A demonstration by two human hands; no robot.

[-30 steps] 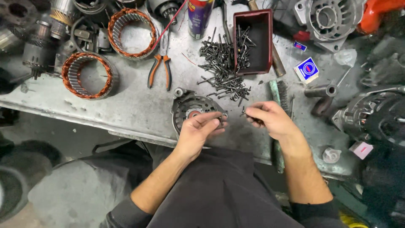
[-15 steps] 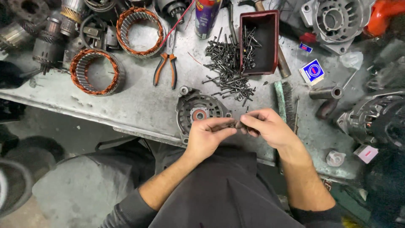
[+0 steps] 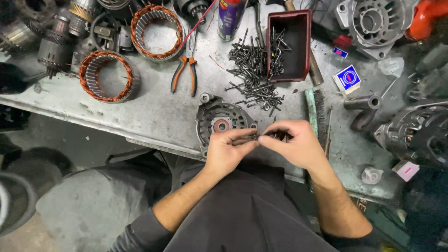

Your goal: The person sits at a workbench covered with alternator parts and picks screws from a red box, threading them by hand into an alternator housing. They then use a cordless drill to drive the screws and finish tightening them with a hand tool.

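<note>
at the near bench edge, both hands pinch one small dark bolt between them

from the left: two copper-wound stators [image 3: 108, 76] lie far left, orange pliers [image 3: 184, 74] right of them, then a round housing [image 3: 222, 122] just beyond the left hand [image 3: 227, 150]. its fingertips are pressed together on one end of the bolt [image 3: 249, 137]; the right hand [image 3: 295, 145] pinches the other end, held just above the bench edge [image 3: 154, 142]. judged by look, the bolt is light, stiff steel, likely oily and slippery, best gripped at the head or plain shank. a loose pile of bolts [image 3: 254, 74] and a red tray [image 3: 288, 45] lie farther off, a wire brush [image 3: 319, 116] close right. open room is the bare patch between pliers and housing; the edge drops to the lap.
</note>
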